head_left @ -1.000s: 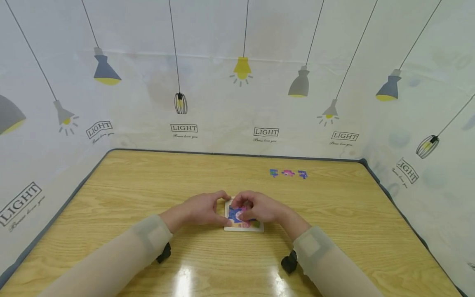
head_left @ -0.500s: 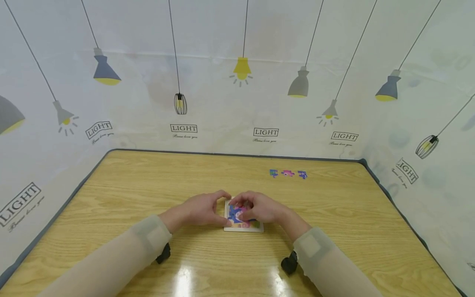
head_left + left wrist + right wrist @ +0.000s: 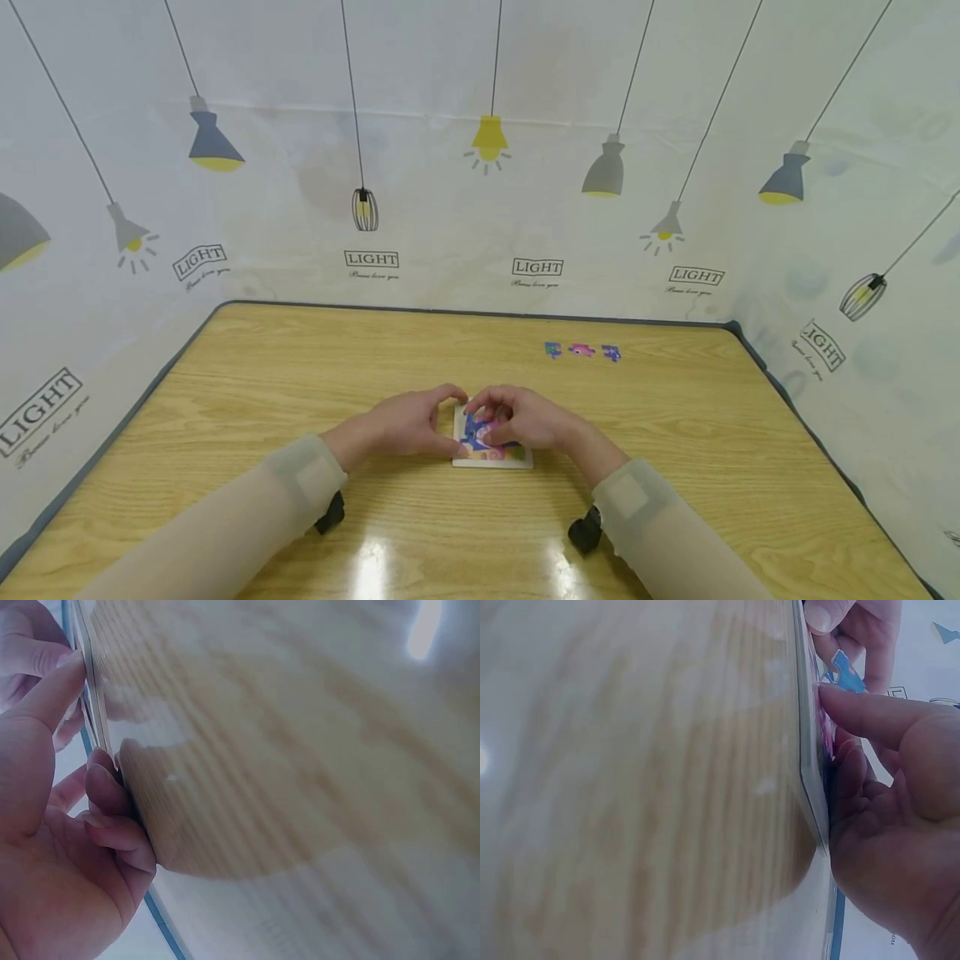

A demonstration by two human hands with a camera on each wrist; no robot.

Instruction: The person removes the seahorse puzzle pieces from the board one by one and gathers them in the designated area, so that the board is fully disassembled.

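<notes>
On the wooden table lies a small jigsaw puzzle board [image 3: 492,465] with a pale frame and a blue, pink and yellow picture. My left hand [image 3: 411,423] grips its left side, the thumb at the lower left and the index finger near the top left corner. My right hand [image 3: 531,418] is over the picture, thumb and fingers bent. In the right wrist view a blue puzzle piece [image 3: 846,673] stands tilted up from the board beside the right thumb, pinched by that hand. The right hand hides much of the picture.
Three loose puzzle pieces lie in a row towards the back right: a blue-green one [image 3: 552,350], a pink one [image 3: 581,350] and a blue-purple one [image 3: 611,353]. A lamp-printed wall covering [image 3: 442,217] stands behind the table [image 3: 300,358].
Both hands stay in almost the same place. The right fingers shift slightly over the blue upper left part of the picture, where the piece tilts a little. The loose pieces have not moved.
</notes>
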